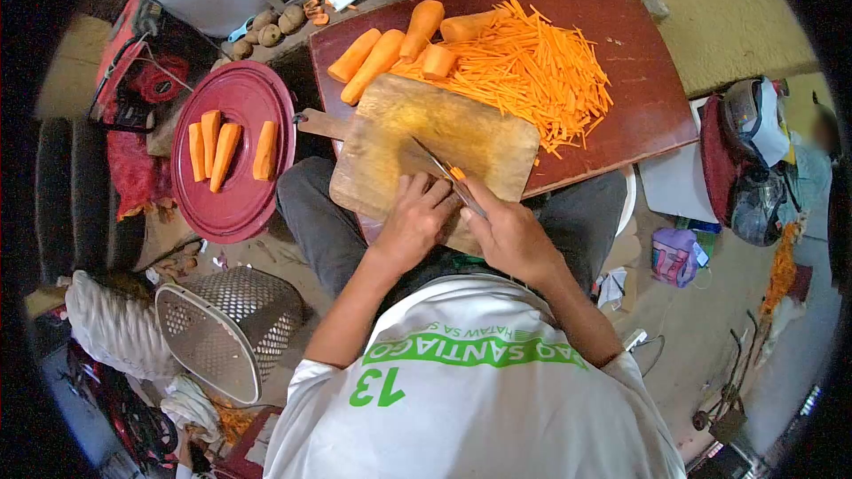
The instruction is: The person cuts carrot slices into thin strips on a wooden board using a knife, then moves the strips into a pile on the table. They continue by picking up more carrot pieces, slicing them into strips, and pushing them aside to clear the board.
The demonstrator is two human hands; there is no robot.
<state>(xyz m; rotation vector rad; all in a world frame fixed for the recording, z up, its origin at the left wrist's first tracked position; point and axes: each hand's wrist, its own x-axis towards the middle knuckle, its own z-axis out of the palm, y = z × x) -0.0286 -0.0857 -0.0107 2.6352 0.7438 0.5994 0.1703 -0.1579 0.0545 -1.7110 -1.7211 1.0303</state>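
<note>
My right hand (510,235) grips a knife (433,157), its dark blade slanting up and left across a wooden cutting board (382,137). Small orange carrot pieces (457,174) lie against the blade. Close beside the knife, my left hand (417,217) rests on the board with fingers curled under; whatever they press on is hidden. The board sits over my lap and partly on a dark red tabletop (639,80). Just beyond it spreads a large heap of carrot strips (550,71). Several peeled carrots (373,66) lie left of the heap.
To the left, a red round lid (244,204) bears several cut carrot lengths (226,155). A perforated basket (240,310) lies tipped on the floor below it. Brown round roots (288,19) sit by the far wall. A purple bag (676,255) stands at right.
</note>
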